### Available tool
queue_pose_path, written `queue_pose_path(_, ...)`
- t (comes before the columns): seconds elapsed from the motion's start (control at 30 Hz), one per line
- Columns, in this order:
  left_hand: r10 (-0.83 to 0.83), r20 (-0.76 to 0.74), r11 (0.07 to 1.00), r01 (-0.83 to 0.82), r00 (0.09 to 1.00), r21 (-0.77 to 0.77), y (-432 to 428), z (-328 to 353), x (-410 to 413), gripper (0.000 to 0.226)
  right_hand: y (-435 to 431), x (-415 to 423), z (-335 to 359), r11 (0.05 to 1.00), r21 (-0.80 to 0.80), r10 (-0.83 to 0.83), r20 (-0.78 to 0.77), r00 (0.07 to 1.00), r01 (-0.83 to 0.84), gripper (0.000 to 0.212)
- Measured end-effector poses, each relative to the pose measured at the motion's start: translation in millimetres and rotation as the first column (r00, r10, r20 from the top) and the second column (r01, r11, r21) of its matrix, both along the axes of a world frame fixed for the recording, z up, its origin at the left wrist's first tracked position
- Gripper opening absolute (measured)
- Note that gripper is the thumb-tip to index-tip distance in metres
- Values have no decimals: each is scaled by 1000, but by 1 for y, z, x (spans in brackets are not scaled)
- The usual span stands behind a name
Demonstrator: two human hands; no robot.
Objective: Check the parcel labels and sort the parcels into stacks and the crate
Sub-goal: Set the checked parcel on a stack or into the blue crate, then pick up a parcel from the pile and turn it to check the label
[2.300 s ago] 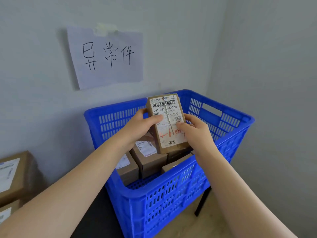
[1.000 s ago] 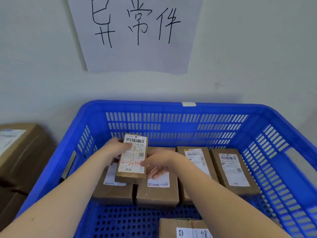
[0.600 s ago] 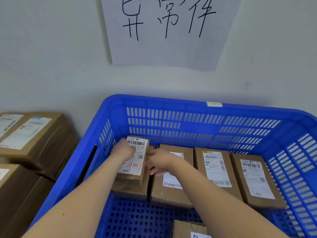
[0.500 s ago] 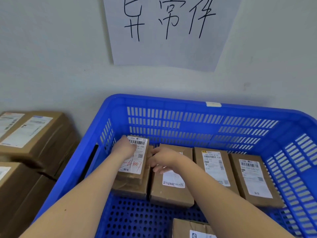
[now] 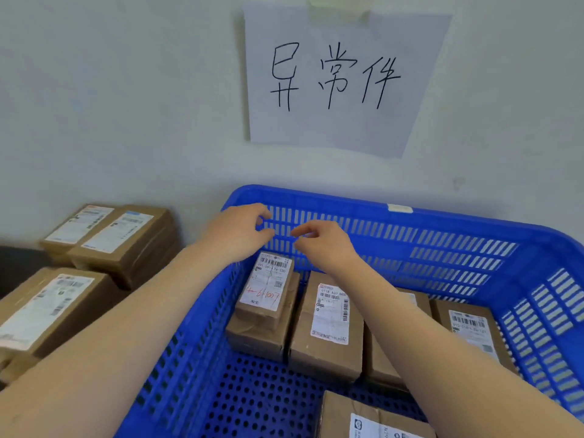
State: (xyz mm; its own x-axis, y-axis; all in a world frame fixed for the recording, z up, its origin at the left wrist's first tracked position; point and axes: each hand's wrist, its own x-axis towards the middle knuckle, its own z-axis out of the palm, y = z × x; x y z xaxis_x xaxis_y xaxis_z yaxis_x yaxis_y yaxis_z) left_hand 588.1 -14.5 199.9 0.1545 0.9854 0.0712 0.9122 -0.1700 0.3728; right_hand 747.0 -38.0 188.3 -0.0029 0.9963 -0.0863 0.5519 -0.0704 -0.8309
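Observation:
A small brown parcel with red writing on its label (image 5: 267,287) lies on top of another parcel (image 5: 256,338) at the back left of the blue crate (image 5: 410,213). More labelled parcels sit in a row beside it (image 5: 328,324) (image 5: 471,330), and one lies near the front (image 5: 373,418). My left hand (image 5: 237,232) and my right hand (image 5: 322,243) hover above the small parcel, fingers apart, holding nothing.
Stacks of brown labelled parcels stand left of the crate (image 5: 47,308) (image 5: 117,235), against the wall. A handwritten paper sign (image 5: 335,80) is taped to the wall above the crate.
Both hands set the red-marked parcel on the back-left parcel in the crate, let go, and lifted up away from it. The view has shifted slightly left.

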Motion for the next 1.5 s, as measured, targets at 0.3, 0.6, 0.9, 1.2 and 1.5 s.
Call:
queue_pose_path(0.3, 121, 149, 975, -146, 981, 169, -66, 20, -103, 26, -40, -82, 19, 983, 144, 118, -38, 992, -111, 25)
queue_pose_path(0.6, 173, 126, 956, -197, 977, 217, -123, 17, -224, 30, -72, -213, 39, 943, 285, 188, -31, 982, -172, 22)
queue_pose_path(0.9, 236, 83, 962, -245, 968, 124, -166, -3, -386, 34, -98, -379, 26, 931, 242, 311, -142, 940, -272, 20)
queue_pose_path(1.2, 334, 61, 934, -339, 940, 110, -172, -31, -496, 35, -93, -501, -2, 899, 160, 421, -62, 905, -408, 22)
queue_pose_path(1.5, 403, 46, 905, -406, 914, 125, -126, -40, -590, 35, -31, -609, -13, 870, 115, 487, -53, 872, -479, 20)
